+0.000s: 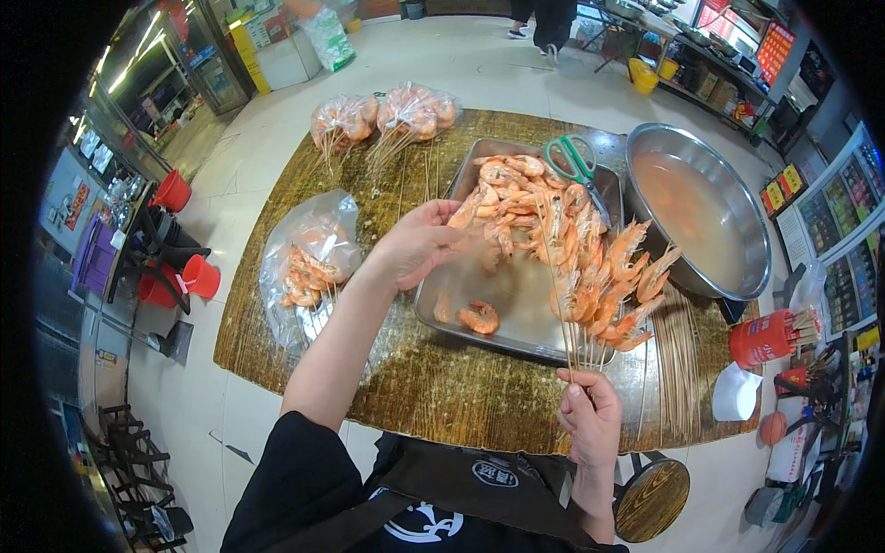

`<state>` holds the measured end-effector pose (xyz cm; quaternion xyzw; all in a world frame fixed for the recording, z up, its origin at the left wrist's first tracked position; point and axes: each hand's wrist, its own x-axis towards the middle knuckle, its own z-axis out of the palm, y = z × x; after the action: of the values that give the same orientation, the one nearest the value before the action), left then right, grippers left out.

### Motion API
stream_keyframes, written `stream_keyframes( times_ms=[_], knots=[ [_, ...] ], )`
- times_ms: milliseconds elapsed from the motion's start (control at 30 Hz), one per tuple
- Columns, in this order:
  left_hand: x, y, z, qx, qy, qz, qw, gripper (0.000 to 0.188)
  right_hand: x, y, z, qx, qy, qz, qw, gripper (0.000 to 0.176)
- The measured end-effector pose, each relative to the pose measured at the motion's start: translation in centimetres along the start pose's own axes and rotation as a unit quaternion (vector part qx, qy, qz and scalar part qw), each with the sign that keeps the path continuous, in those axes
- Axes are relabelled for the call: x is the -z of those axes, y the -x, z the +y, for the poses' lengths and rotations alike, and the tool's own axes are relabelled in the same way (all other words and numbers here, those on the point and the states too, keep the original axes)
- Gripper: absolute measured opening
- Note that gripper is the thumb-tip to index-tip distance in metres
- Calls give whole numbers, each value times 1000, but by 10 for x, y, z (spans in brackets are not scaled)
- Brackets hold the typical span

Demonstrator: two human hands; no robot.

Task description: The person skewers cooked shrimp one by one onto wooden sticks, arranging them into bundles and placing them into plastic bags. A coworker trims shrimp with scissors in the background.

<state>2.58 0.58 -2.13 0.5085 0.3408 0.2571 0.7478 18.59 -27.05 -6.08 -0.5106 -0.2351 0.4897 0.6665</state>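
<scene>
My left hand (425, 242) pinches a cooked shrimp (467, 209) over the left side of a rectangular metal tray (430, 325). My right hand (591, 415) grips the lower ends of several thin wooden skewers (571, 356) at the table's near edge. Orange shrimp (588, 294) are threaded on their upper parts, above the tray's right side. One skewer stands apart from the bundle, its tip near the shrimp pile (515, 183) at the back of the tray. Cloudy liquid covers the tray's bottom, where a single curled shrimp (479, 317) lies in front.
Green-handled scissors (575, 162) rest on the tray's back right. A steel basin (759, 242) of cloudy liquid stands right, behind loose skewers (674, 373) and a red skewer holder (760, 339). Bagged shrimp skewers (415, 114) lie at the back; an open plastic bag (276, 235) lies left.
</scene>
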Motion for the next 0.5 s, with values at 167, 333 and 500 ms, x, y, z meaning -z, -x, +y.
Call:
stream_keyframes(
  times_ms=[167,333,500],
  knots=[
    [-9,2,1,22,-59,16,998,33,0,2,-1,-14,14,16,1000,20],
    [-26,12,13,-6,198,31,980,29,5,2,-3,-28,87,17,996,20],
    [-29,6,11,-45,272,30,961,28,5,5,2,-32,135,19,990,21]
  ],
)
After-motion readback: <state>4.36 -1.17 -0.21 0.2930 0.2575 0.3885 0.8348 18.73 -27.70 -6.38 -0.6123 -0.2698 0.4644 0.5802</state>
